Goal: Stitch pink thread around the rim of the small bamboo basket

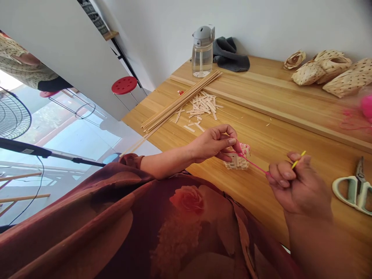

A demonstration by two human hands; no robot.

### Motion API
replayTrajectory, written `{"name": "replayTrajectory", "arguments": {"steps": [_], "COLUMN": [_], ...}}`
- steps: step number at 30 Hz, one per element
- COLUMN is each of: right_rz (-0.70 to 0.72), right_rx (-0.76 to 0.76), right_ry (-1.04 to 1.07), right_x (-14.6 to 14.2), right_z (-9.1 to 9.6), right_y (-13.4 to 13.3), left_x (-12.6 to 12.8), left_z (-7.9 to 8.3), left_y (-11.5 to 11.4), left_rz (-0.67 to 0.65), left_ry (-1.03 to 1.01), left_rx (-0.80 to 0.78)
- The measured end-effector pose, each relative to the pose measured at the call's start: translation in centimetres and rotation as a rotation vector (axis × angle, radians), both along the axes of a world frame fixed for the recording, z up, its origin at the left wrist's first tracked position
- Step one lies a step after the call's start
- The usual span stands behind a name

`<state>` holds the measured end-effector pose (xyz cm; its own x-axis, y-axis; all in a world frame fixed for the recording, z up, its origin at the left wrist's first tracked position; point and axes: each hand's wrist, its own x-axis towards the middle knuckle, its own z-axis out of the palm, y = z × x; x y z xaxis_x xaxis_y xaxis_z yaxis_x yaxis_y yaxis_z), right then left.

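Note:
A small basket (pixel 236 162) woven from pale strips, with pink stitches along its rim, sits on the wooden table near its front edge. My left hand (pixel 213 143) is closed at the basket's rim, its thumb and forefinger pinching pink yarn (pixel 255 166). From there the yarn runs taut to my right hand (pixel 296 186), whose curled fingers grip it. A thin yellow plastic needle (pixel 298 159) sticks out between the right thumb and forefinger; its kind is hard to confirm, as part is hidden. The right hand is slightly blurred.
White-handled scissors (pixel 350 190) lie at the right. Long wooden strips (pixel 180 102) and cut scraps (pixel 203 104) lie behind the left hand. A water bottle (pixel 202 54), dark cloth (pixel 232 56), woven pieces (pixel 319 68) and a pink yarn ball (pixel 366 105) stand farther back.

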<state>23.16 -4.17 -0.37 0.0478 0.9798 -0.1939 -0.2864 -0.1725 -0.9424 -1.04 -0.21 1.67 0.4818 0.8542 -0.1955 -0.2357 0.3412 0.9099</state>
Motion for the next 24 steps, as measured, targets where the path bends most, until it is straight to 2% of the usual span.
{"name": "replayTrajectory", "arguments": {"steps": [4,8,11,13,18,24], "right_rz": [-0.016,-0.055,-0.022,0.031,0.11,0.097], "right_rx": [0.118,0.135,0.149,0.159,0.113,-0.031], "right_ry": [-0.304,-0.641,-0.839,-0.897,-0.829,-0.459], "right_x": [1.1,2.2,2.2,1.7,-0.2,-1.6], "right_z": [-0.6,-1.6,-2.2,-2.5,-3.3,-4.1], "right_y": [-0.9,-1.4,-1.5,-1.6,-1.5,-0.2], "left_x": [0.0,0.5,0.9,1.0,0.8,0.7], "left_z": [-0.2,-0.4,-0.5,-0.6,-0.9,-1.4], "left_y": [-0.1,-0.3,-0.2,0.0,0.3,0.4], "left_rz": [0.021,0.008,0.019,0.038,0.052,0.092], "left_ry": [0.034,0.06,0.074,0.079,0.071,0.028], "left_rx": [0.004,-0.043,-0.07,-0.08,-0.111,-0.149]}}
